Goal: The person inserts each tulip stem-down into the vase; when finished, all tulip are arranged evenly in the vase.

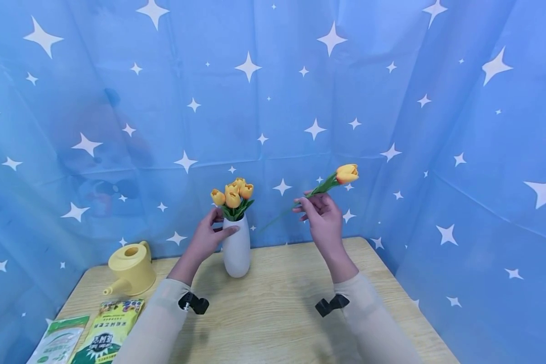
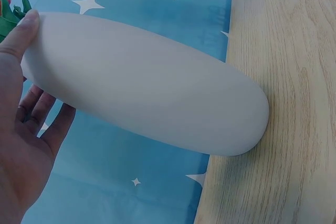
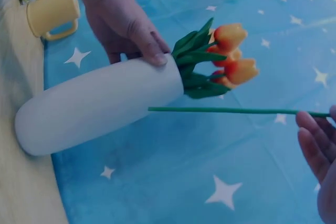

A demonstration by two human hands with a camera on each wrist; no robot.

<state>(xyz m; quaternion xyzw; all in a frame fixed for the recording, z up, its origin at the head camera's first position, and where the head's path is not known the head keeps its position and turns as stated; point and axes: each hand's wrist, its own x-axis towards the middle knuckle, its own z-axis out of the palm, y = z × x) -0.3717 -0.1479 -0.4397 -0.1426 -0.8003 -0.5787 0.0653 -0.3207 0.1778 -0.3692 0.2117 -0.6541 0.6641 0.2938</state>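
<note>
A white vase (image 1: 236,250) stands upright on the wooden table, holding several yellow-orange tulips (image 1: 232,194) with green leaves. My left hand (image 1: 208,235) grips the vase near its rim, thumb in front and fingers behind; the left wrist view shows the thumb against the vase wall (image 2: 142,82). To the right, my right hand (image 1: 323,217) pinches a single tulip (image 1: 347,174) by its stem, above table height. Its bloom points up and right, and the bare stem (image 3: 226,110) slants down left toward the vase. In the right wrist view the stem's end appears close to the vase.
A yellow watering can (image 1: 132,269) stands on the table's left side, spout toward the front. Nearer lie a yellow-green printed bag (image 1: 109,331) and a green-white packet (image 1: 60,339). A blue star-patterned curtain (image 1: 273,126) hangs behind the wooden table (image 1: 273,313).
</note>
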